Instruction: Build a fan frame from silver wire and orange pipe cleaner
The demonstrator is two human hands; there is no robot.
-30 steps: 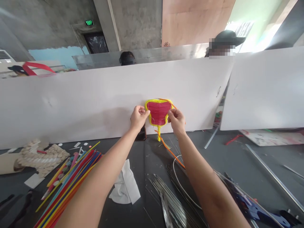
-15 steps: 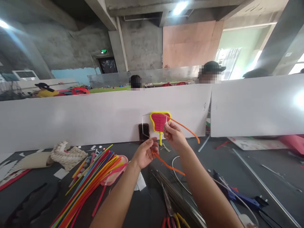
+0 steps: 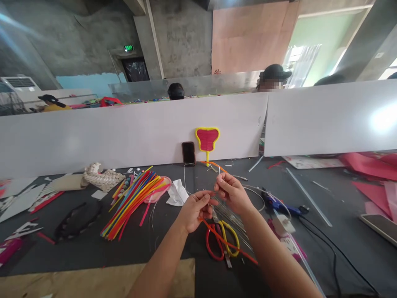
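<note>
On the dark grey counter (image 3: 83, 254), bare left hand (image 3: 196, 211) and bare right hand (image 3: 234, 192) are raised close together near the middle. Left grip is curled nearly closed, thumb toward the fingers, around a fuzzy orange strip (image 3: 228, 242) that trails out below it to the lower right, crossing over scissors with one red and one yellow handle (image 3: 207, 242). Right grip is pinched, thumb on forefinger, on a thin bent silvery wire (image 3: 185, 178); wire shows left of the hands, with more orange along its far side. Exact contact between the fingertips is too small to tell. Beyond, a crimson fan-shaped panel with fuzzy yellow rim and handle (image 3: 207, 139) leans upright against a long white board (image 3: 133, 136), well apart from both hands; a dark phone (image 3: 188, 153) stands just left of it. Left side: bundle of multicoloured fuzzy sticks (image 3: 133, 207) lying partly over a pink tray (image 3: 163, 188), crumpled white tissue (image 3: 178, 193) near it, bumpy cream-coloured piece (image 3: 104, 177) farther out. Right side: thin grey metal rods (image 3: 238, 227) partly behind the right hand, then a blue glue gun (image 3: 283, 205) and a clear straight rod (image 3: 308, 196).
</note>
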